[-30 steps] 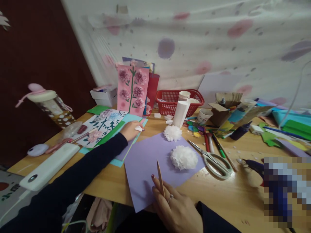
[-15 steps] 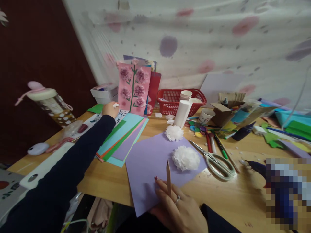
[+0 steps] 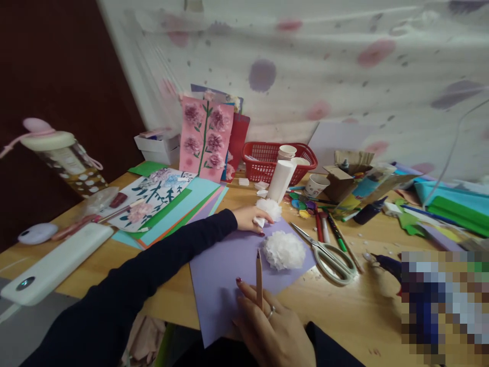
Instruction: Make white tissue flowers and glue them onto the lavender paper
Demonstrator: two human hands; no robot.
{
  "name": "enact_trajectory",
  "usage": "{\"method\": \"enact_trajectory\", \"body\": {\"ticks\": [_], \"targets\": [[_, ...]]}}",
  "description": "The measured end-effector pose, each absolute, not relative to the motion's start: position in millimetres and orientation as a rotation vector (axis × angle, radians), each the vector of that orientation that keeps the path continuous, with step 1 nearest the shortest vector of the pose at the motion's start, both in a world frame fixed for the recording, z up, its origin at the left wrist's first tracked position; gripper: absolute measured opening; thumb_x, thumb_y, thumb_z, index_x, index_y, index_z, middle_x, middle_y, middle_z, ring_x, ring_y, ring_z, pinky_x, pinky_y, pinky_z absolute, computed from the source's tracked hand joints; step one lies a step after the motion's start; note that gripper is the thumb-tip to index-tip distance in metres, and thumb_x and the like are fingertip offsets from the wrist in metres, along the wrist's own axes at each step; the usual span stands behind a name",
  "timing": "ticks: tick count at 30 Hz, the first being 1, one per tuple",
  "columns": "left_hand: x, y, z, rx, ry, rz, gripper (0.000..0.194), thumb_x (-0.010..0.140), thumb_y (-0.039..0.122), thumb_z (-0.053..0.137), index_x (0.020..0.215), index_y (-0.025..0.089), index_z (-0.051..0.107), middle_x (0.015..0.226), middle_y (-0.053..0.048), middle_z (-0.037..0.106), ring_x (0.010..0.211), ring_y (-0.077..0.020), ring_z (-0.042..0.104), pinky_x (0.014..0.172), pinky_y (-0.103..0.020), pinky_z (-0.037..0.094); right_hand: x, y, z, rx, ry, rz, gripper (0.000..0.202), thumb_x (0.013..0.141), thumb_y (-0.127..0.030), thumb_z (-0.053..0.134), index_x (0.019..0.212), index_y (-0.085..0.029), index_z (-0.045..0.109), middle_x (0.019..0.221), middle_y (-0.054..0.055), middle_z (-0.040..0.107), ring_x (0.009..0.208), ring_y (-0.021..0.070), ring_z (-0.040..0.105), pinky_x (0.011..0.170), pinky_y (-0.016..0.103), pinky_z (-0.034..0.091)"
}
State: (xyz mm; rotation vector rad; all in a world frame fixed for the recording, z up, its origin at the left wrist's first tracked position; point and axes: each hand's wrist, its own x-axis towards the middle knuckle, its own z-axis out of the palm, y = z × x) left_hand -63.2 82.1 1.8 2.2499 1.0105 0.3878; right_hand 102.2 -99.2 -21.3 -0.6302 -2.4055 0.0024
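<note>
My left hand (image 3: 250, 219) is closed on a small white paper piece (image 3: 259, 222), just left of the farther white paper flower (image 3: 269, 208). Its fingers reach over or against that flower; I cannot tell which. A second, larger white paper flower (image 3: 284, 250) lies nearer on the purple paper sheet (image 3: 217, 285). Between the fingers of my right hand (image 3: 277, 326) a wooden pencil (image 3: 260, 285) stands point up, over the sheet's near edge. To the right of the sheet lie scissors (image 3: 332, 262) with pale handles.
Coloured papers (image 3: 191, 204) and a painted flower picture (image 3: 153, 196) lie left, near a white power bank (image 3: 61, 262) and a bottle (image 3: 69, 158). Behind stand a pink flower card (image 3: 206, 137), a red basket (image 3: 260, 153) and a white roll (image 3: 280, 181). Markers (image 3: 336, 229) lie right.
My left hand has moved right and nearer, from the painted picture to the farther flower, with the small white piece in it. My right hand keeps its hold on the pencil.
</note>
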Motion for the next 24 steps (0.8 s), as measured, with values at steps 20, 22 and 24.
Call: {"method": "enact_trajectory", "body": {"ticks": [20, 22, 24], "targets": [[-100.3, 49.0, 28.0, 1.483, 1.004, 0.970, 0.030, 0.076, 0.037, 0.066, 0.076, 0.018, 0.043, 0.078, -0.005, 0.070, 0.040, -0.0040, 0.040, 0.036, -0.017, 0.027, 103.3, -99.1, -23.3, -0.631, -2.436, 0.051, 0.020, 0.089, -0.009, 0.043, 0.103, -0.010, 0.057, 0.117, 0.018, 0.066, 0.098, 0.0261, 0.068, 0.070, 0.034, 0.062], [-96.1, 46.8, 28.4, 1.368, 0.953, 1.079, 0.036, 0.072, 0.041, 0.071, 0.076, 0.018, 0.043, 0.072, -0.003, 0.068, 0.039, -0.0046, 0.043, 0.034, -0.016, 0.027, 103.4, -98.5, -22.2, -0.631, -2.430, 0.055, 0.020, 0.089, -0.009, 0.043, 0.103, -0.010, 0.057, 0.117, 0.018, 0.066, 0.098, 0.0259, 0.068, 0.069, 0.034, 0.062], [-91.9, 44.8, 29.1, 1.267, 0.903, 1.169, 0.040, 0.068, 0.042, 0.075, 0.076, 0.017, 0.044, 0.068, -0.001, 0.065, 0.043, -0.0064, 0.049, 0.036, -0.016, 0.032, 103.3, -98.1, -20.6, -0.625, -2.424, 0.058, 0.020, 0.088, -0.008, 0.043, 0.103, -0.010, 0.057, 0.116, 0.018, 0.066, 0.098, 0.0251, 0.068, 0.069, 0.033, 0.062]]}}
